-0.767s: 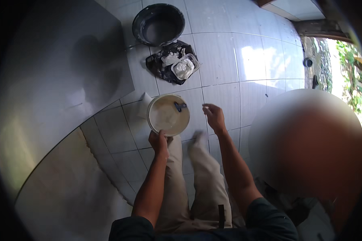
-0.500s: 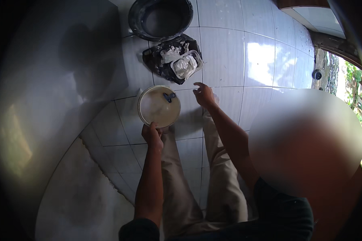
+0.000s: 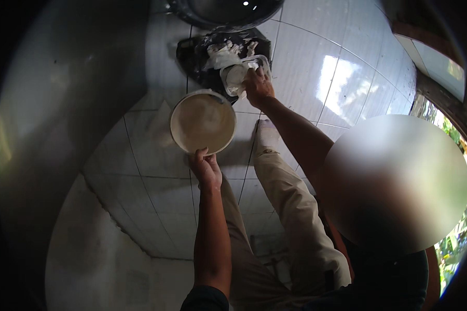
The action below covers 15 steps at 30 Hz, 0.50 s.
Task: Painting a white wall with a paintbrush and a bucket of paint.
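bucket (image 3: 203,124) at centre, lower rim gripped by your left fingers (image 3: 201,153); your right fingers (image 3: 253,76), part-curled at the upper-centre tray (image 3: 223,79), hold unclear, seem to reach in: steady the bucket.

the room is dim, with daylight entering well to the right of the pale bucket (image 3: 202,124), around bright foliage (image 3: 457,238). glare whitens the floor tiles (image 3: 306,57) to the bucket's upper right, and a soft shadow lies just right of it. farther right, an oval patch (image 3: 397,181) is heavily blurred. tile lines bend outward, toward black corners.
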Each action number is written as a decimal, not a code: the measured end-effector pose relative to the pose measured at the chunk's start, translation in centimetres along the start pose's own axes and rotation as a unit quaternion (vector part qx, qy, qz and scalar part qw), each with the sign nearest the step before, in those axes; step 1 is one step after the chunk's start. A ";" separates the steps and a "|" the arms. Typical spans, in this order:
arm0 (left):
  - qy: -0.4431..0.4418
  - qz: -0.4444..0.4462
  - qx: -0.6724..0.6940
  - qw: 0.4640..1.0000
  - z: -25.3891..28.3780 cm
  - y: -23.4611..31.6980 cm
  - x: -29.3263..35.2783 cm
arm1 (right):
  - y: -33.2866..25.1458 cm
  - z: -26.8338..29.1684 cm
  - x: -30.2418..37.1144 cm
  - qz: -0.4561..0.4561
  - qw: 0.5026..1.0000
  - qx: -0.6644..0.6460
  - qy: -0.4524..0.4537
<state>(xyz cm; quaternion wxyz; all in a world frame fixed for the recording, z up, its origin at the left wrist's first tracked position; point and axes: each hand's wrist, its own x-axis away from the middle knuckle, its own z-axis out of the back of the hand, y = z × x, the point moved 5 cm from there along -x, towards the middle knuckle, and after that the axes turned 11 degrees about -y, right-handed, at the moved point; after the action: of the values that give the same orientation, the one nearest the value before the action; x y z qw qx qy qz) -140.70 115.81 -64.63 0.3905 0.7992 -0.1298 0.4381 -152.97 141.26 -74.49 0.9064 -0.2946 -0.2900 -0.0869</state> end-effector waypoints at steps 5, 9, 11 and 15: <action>0.034 0.012 0.061 0.997 -1.9 -4.0 -0.2 | 3.7 0.9 1.7 0.097 0.991 -0.030 0.089; 0.072 0.012 0.044 0.996 2.9 -3.6 -1.3 | 4.2 1.9 4.8 -0.002 0.981 -0.181 0.075; 0.091 0.020 0.020 0.995 3.5 -3.5 -1.2 | 4.2 3.5 6.7 0.015 0.981 -0.181 0.068; 0.066 0.003 -0.121 0.991 2.5 -1.9 -0.5 | 1.6 7.6 11.2 0.040 0.984 -0.158 0.074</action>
<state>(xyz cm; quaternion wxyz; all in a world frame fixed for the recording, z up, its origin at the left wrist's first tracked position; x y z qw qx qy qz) -138.46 115.17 -66.75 0.4903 0.7152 -0.1585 0.4723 -146.87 147.13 -63.82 0.8700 -0.4386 -0.1927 -0.1167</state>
